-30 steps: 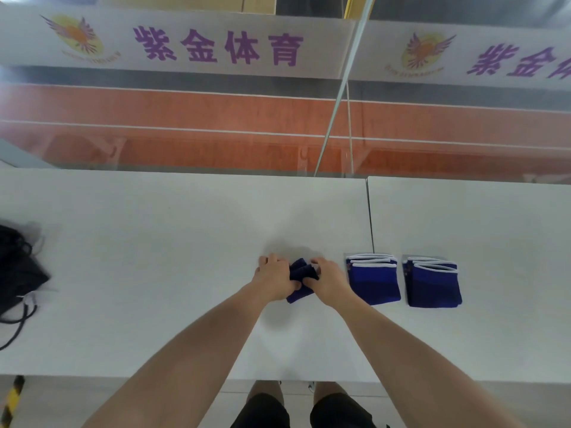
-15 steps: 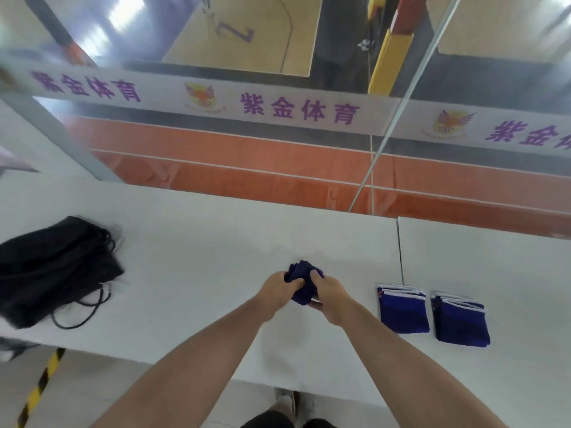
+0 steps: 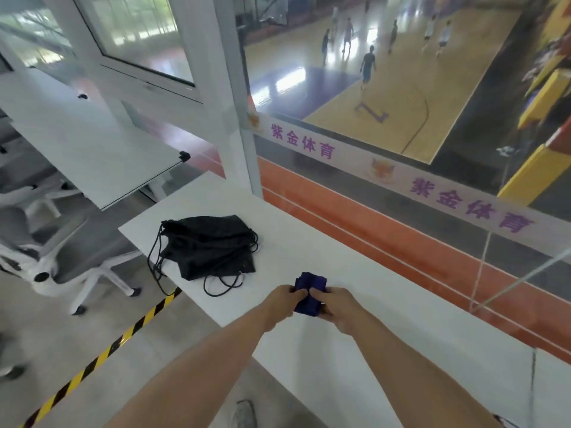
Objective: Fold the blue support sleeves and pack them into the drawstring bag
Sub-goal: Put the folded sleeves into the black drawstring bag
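The left hand and right hand cover the near sides of the folded dark blue fabric sleeve; the white worktop is cut off at the right edge; far players are blurred

White table: black drawstring bag lies flat and crumpled near its left end. Bag's cords trail out on the top, one loop hanging over table edge. 2nd white tabletop butts against it at right, thin seam btw.

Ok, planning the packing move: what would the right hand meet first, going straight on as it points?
Past the sleeve it holds, probably the left hand; further along, the bag.
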`<state>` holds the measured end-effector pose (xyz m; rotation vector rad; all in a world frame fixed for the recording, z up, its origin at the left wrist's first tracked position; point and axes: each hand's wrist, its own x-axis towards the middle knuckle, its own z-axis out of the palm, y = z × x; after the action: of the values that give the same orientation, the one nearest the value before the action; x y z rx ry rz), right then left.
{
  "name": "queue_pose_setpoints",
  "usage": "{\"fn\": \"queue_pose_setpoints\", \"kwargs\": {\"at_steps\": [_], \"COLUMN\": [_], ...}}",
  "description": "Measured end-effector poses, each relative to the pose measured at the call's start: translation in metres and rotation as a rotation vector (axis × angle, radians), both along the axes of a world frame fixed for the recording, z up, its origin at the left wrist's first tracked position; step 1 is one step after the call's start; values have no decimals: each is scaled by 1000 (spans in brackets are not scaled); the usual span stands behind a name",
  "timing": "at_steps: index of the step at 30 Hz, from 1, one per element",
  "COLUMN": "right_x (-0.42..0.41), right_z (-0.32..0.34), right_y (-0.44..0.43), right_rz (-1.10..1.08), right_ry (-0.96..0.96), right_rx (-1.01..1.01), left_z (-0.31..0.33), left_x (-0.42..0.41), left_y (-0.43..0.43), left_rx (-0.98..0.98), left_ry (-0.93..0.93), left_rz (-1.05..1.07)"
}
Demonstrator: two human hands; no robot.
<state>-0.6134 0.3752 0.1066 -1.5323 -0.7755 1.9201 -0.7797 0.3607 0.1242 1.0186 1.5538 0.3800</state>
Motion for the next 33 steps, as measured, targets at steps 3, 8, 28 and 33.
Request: {"fn": "queue_pose_setpoints", "kwargs": {"at_steps": [3, 8, 28, 33], "right_x": [-58, -159, -348, -378], "right_z": [5, -2, -60, -75], "right_y": [29, 69, 206, 236], "right_rz": [51, 77, 560, 684], "right_ry": [-77, -229, -642, -606], "right_rx": [43, 80, 288, 292], "left_z": [1, -10, -68, -82], "left_x": [-61, -183, -410, -434], "left_y": [14, 44, 195, 248], "left_rx": [53, 167, 429, 463], "left_ry": [43, 254, 755, 846], "left_rz": [7, 35, -305, -458]}}
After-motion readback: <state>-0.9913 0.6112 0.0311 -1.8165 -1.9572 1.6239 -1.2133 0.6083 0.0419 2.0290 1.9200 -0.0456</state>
